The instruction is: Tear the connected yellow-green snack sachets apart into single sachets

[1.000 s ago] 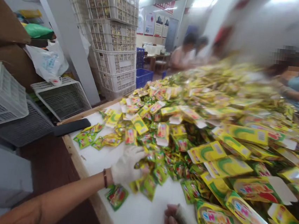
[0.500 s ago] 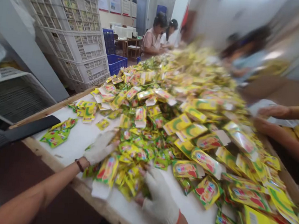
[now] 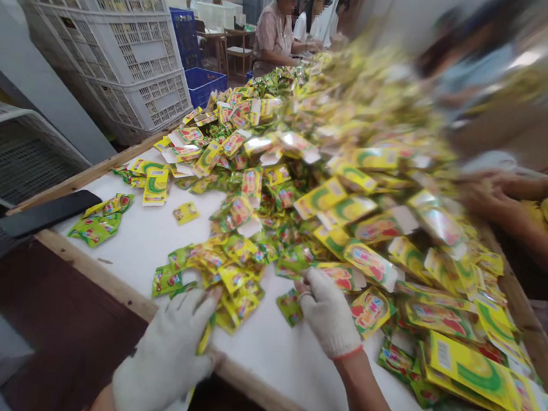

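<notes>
My left hand point(image 3: 167, 350), in a white fingerless glove, is closed around a small yellow carton point(image 3: 204, 336) at the table's front edge. Most of the carton is hidden by the hand; a white flap shows below. My right hand point(image 3: 329, 311), gloved the same way, has its fingers curled down on a small green packet point(image 3: 289, 307) lying on the white tabletop. Between the hands lies a heap of small yellow and green packets point(image 3: 238, 279). Flat printed cartons point(image 3: 370, 263) with open white flaps pile up beyond my right hand.
A black flat object point(image 3: 55, 210) and a few green packets point(image 3: 97, 227) lie at the left edge. White crates point(image 3: 143, 51) stand stacked behind, beside a blue crate point(image 3: 205, 86). Another person's hands point(image 3: 493, 188) work at the right; more people sit at the far end.
My left hand has drawn back toward the front edge with the carton. My right hand has moved away from the small heap, up and right, to a single green packet. The view has tilted down.
</notes>
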`<action>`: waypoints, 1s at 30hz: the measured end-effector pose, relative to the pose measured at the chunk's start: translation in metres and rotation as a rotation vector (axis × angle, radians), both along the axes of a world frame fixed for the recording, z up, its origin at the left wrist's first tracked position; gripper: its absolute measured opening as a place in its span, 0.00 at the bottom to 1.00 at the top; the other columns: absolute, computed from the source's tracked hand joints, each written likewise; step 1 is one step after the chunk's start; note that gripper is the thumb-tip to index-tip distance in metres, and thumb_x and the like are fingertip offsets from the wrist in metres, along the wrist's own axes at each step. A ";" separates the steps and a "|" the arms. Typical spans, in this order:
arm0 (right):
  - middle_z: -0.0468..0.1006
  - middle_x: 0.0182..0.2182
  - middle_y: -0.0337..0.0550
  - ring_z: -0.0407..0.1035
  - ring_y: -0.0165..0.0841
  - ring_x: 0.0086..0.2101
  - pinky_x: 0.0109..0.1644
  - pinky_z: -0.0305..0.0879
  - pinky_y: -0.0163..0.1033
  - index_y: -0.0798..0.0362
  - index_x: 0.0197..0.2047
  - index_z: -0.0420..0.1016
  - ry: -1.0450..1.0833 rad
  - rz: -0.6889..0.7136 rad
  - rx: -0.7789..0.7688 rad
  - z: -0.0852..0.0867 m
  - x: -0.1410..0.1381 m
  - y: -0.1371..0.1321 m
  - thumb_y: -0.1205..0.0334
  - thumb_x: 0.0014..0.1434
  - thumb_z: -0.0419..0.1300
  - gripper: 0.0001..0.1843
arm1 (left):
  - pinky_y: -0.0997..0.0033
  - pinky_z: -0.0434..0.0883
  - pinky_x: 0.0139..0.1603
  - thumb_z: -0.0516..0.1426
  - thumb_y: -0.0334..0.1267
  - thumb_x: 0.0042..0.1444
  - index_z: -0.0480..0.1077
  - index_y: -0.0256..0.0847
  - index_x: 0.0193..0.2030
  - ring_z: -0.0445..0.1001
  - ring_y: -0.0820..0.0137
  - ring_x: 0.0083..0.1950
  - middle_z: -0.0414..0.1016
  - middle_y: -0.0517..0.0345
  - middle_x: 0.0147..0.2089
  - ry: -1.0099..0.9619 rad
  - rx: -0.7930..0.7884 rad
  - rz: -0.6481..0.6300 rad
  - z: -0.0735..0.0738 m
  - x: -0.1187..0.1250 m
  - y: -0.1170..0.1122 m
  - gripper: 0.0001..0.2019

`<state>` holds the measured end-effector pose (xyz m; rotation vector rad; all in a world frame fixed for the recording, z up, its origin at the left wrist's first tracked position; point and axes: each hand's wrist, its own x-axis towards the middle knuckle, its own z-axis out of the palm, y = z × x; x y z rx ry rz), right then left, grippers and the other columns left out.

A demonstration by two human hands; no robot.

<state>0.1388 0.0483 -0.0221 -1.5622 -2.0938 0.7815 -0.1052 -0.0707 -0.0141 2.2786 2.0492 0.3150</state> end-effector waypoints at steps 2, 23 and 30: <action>0.75 0.39 0.48 0.70 0.39 0.38 0.41 0.64 0.40 0.54 0.44 0.73 -0.144 0.017 -0.157 0.004 0.003 -0.003 0.62 0.59 0.55 0.11 | 0.54 0.69 0.54 0.59 0.34 0.49 0.64 0.40 0.57 0.69 0.55 0.54 0.71 0.46 0.53 0.020 0.004 0.017 -0.009 -0.009 -0.003 0.26; 0.70 0.50 0.50 0.68 0.39 0.48 0.48 0.64 0.38 0.52 0.44 0.68 -0.103 -0.063 -0.165 -0.004 -0.017 -0.018 0.77 0.46 0.57 0.21 | 0.59 0.71 0.48 0.50 0.37 0.59 0.73 0.41 0.37 0.74 0.61 0.44 0.78 0.51 0.40 -0.332 0.121 0.060 0.009 -0.010 0.078 0.11; 0.73 0.30 0.40 0.68 0.34 0.32 0.35 0.64 0.36 0.52 0.28 0.67 0.128 -0.052 -0.322 -0.003 -0.014 -0.015 0.73 0.46 0.57 0.07 | 0.66 0.76 0.32 0.63 0.50 0.47 0.70 0.39 0.41 0.76 0.67 0.31 0.78 0.57 0.39 -1.451 -0.195 0.481 0.004 0.022 0.076 0.20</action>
